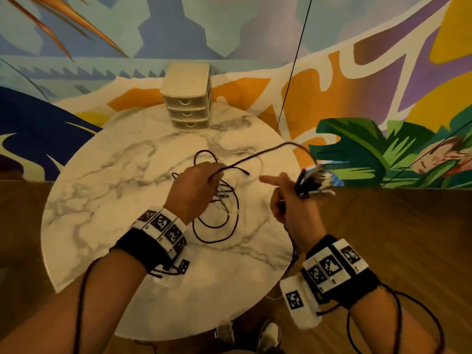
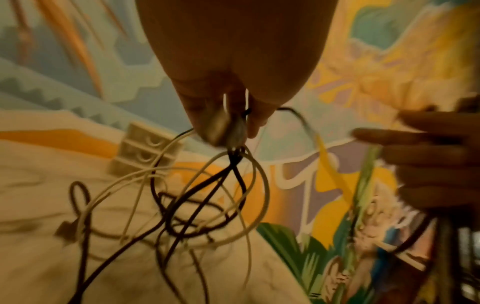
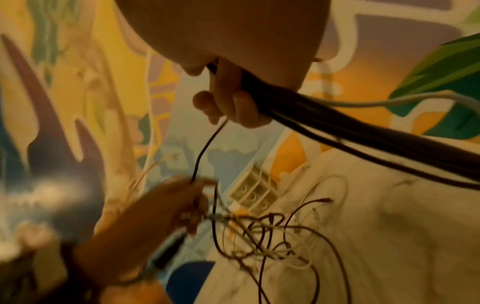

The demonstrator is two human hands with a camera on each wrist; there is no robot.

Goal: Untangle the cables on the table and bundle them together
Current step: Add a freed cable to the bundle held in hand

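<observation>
Left hand [image 1: 194,186] pinches the tangle [image 1: 217,215] off the tabletop [image 1: 102,200]; right hand [image 1: 293,203] fingers grip the bundle [image 1: 313,181]. Yank too hard & knots prob tighten.

White three-drawer organizer [image 1: 187,98] upright at far edge of round marble table [image 1: 102,200]. Colourful mural wall [image 1: 357,72] behind. Wooden floor [image 1: 396,226] beneath. Shoes [image 1: 268,333] under near rim.
</observation>
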